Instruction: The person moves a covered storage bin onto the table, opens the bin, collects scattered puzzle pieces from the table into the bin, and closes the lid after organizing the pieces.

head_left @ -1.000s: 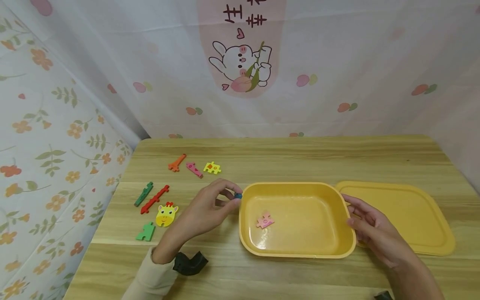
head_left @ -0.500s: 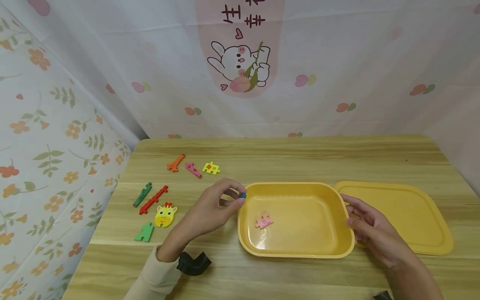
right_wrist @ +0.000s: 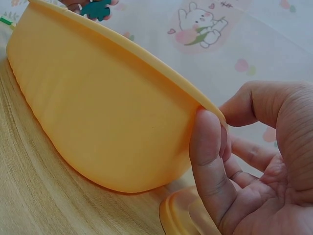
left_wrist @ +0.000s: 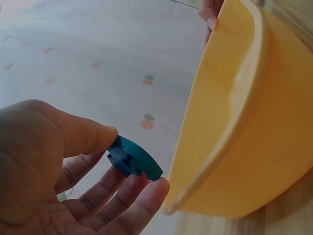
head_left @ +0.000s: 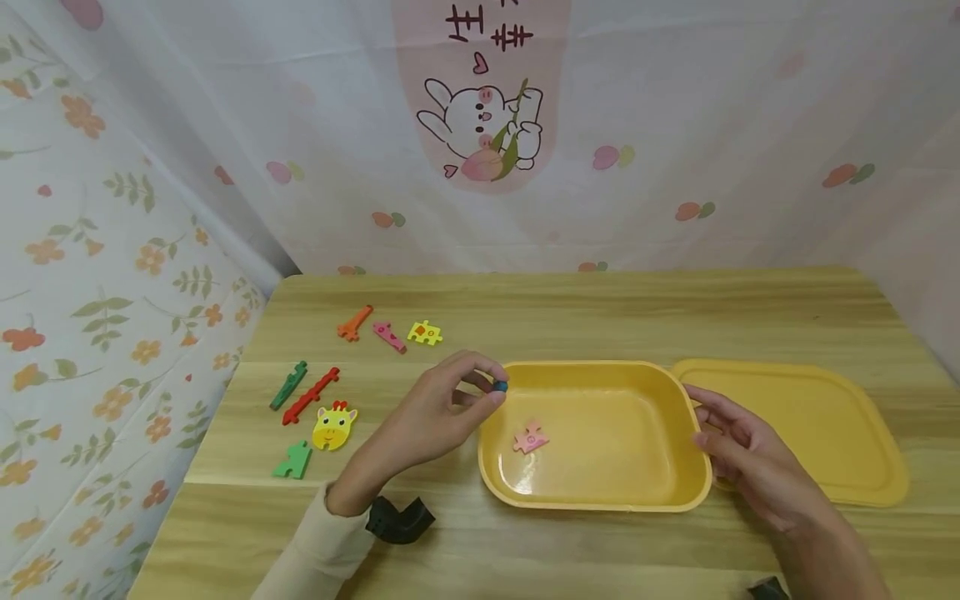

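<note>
Between thumb and fingertips my left hand (head_left: 442,408) pinches a small teal puzzle piece (left_wrist: 132,156) with darker blue marks. In the head view that hand overlaps the left rim of a yellow plastic box (head_left: 600,500). My right hand (head_left: 757,467) grips the box's right rim, its thumb on one side of the wall and fingers on the other, as the right wrist view (right_wrist: 254,147) shows. A pink puzzle piece (head_left: 531,437) lies inside the box, towards its left end.
A yellow lid (head_left: 817,433) lies right of the box, partly behind my right hand. Left on the wooden table are a giraffe-face piece (head_left: 333,427), a red strip (head_left: 311,397), green pieces (head_left: 292,460), an orange piece (head_left: 354,323) and others. A printed curtain stands behind.
My left hand has moved a little to the right with the teal puzzle piece, from beside the box's left rim to over it. My right hand keeps its grip on the box.
</note>
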A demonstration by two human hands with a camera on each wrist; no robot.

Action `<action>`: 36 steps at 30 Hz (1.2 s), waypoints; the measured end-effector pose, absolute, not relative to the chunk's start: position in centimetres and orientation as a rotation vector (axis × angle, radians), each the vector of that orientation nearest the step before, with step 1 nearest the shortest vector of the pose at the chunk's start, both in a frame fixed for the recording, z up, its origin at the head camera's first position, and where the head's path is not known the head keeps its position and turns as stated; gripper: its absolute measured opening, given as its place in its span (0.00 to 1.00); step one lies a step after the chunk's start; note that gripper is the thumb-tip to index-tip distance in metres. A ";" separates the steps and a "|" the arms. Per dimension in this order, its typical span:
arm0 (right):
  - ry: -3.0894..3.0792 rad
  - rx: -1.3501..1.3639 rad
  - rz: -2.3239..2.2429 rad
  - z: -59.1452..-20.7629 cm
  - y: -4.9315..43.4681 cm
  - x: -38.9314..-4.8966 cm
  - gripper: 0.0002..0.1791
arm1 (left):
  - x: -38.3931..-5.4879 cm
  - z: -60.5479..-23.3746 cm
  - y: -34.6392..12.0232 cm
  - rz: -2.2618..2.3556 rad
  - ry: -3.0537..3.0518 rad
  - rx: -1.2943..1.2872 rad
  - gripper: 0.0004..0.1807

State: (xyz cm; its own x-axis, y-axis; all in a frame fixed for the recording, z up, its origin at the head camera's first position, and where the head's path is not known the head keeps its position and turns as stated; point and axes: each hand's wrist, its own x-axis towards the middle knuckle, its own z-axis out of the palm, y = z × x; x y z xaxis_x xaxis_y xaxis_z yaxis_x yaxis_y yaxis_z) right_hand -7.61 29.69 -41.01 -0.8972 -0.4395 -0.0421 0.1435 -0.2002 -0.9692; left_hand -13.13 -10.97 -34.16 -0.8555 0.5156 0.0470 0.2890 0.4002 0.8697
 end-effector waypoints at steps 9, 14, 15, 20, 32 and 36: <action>1.694 -0.363 -2.124 -41.2 29.6 -8.1 0.31 | -13.1 -34.2 -10.4 1.463 2.402 0.737 0.10; 1.695 -0.374 -2.131 -41.1 29.6 -8.0 0.31 | -13.1 -34.2 -9.7 1.476 2.379 0.764 0.10; 1.699 -0.375 -2.133 -41.1 29.6 -7.9 0.31 | -13.1 -34.2 -9.6 1.476 2.372 0.772 0.10; 1.732 -0.355 -2.123 -41.0 29.8 -7.7 0.31 | -13.2 -34.2 -9.0 1.461 2.376 0.800 0.10; 1.730 -0.349 -2.126 -41.2 29.8 -7.7 0.31 | -13.3 -34.7 -8.6 1.432 2.389 0.893 0.10; 1.740 -0.349 -2.116 -41.2 29.8 -7.8 0.31 | -13.2 -34.8 -8.4 1.419 2.403 0.909 0.10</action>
State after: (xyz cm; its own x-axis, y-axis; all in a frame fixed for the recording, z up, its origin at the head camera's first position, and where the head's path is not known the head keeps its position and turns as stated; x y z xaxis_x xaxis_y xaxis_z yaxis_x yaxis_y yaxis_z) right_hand -7.76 29.83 -41.18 -0.8977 -0.4380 -0.0470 0.1307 -0.1630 -0.9779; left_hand -13.21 -8.44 -34.79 -0.7890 0.6009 0.1281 0.4022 0.3476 0.8470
